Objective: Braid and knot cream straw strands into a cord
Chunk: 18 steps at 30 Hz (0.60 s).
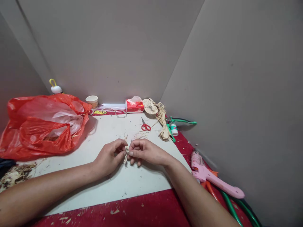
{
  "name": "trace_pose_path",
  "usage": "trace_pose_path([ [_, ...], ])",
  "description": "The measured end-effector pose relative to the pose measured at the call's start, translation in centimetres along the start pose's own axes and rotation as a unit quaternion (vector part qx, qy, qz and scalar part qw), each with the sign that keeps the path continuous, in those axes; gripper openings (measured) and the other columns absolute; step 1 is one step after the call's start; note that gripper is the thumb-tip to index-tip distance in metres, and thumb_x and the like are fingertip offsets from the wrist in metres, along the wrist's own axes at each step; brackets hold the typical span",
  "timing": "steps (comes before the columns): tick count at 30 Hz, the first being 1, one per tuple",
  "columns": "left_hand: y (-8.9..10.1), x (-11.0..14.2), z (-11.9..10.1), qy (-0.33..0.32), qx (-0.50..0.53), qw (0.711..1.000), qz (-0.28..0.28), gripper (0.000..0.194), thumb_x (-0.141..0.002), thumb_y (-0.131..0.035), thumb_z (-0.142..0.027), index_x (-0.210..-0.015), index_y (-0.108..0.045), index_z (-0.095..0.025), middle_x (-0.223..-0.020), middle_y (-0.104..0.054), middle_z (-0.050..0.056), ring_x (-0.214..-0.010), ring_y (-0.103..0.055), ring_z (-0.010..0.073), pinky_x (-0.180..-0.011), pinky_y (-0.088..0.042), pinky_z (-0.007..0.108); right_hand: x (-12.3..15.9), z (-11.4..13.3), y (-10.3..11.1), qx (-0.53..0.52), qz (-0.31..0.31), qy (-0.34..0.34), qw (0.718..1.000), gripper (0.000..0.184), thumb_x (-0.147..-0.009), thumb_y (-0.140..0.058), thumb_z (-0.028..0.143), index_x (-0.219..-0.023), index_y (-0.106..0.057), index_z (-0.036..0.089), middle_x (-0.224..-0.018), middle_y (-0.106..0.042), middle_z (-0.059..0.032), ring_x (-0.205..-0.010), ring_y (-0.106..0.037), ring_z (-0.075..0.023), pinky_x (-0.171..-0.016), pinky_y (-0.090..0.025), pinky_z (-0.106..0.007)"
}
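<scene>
While both hands meet over the white board, the small piece of pale fibre lies right between their fingertips, with the left hand (107,157) on one side of it and the right hand (148,151) on the other. The fibre piece (125,160) has its long axis running away from the person, roughly square to the line joining the hands; frayed ends stick out past the fingers at the far side, and a short tuft shows at the near side. Neither hand is nearer, since both touch it. On the left, thumb and forefinger bow apart into a loop and come in at their tips on the fibre; on the right, the thumb presses in towards the curled fingers, pinching the fibre near its middle, though the exact grip is partly hidden. Whether the tuft rests on the white board (132,186) or hangs just above it, I cannot tell. Beyond the right hand lie loose strands (141,135), then red-handled scissors (146,127), blades pointing away, with a bundle of dried fibre (162,121) farther off to the right.
</scene>
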<state>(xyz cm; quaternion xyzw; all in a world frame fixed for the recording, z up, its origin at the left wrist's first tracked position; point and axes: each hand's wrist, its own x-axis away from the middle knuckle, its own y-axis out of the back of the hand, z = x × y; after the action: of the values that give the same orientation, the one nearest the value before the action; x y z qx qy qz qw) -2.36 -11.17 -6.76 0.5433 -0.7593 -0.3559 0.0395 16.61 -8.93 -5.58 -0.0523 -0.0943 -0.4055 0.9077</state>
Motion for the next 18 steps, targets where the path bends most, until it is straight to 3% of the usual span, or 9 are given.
trace_pose_path([
  [8,0.7,1.7,0.0,0.095,0.066,0.991,0.061,0.017,-0.074,-0.05,-0.008,-0.086,-0.057,-0.017,-0.07,-0.058,-0.002,-0.063,-0.053,0.0091,-0.06,-0.042,0.021,-0.2,-0.8,-1.5,0.122,-0.006,-0.028,0.992,0.012,-0.074,-0.062,0.025,-0.073,-0.061,0.013,-0.056,-0.053,0.0019,-0.05,-0.045,-0.0073,-0.047,-0.037,-0.019],
  [11,0.9,2.2,-0.2,0.104,0.028,0.99,0.088,0.02,-0.072,-0.05,-0.006,-0.085,-0.059,-0.018,-0.065,-0.057,-0.003,-0.059,-0.05,0.0085,-0.056,-0.039,0.02,-0.1,-0.9,-1.8,0.195,0.001,-0.022,0.981,0.01,-0.074,-0.059,0.022,-0.07,-0.063,0.013,-0.053,-0.049,0.0033,-0.049,-0.041,-0.0068,-0.046,-0.032,-0.019],
  [18,1.0,2.7,-0.1,0.092,-0.025,0.99,0.107,0.022,-0.071,-0.048,-0.006,-0.085,-0.06,-0.019,-0.061,-0.055,-0.004,-0.054,-0.047,0.0087,-0.053,-0.035,0.02,0.2,-0.6,-2.5,0.304,0.004,-0.013,0.953,0.012,-0.074,-0.055,0.019,-0.071,-0.065,0.013,-0.058,-0.05,0.0025,-0.056,-0.041,-0.0085,-0.051,-0.032,-0.019],
])
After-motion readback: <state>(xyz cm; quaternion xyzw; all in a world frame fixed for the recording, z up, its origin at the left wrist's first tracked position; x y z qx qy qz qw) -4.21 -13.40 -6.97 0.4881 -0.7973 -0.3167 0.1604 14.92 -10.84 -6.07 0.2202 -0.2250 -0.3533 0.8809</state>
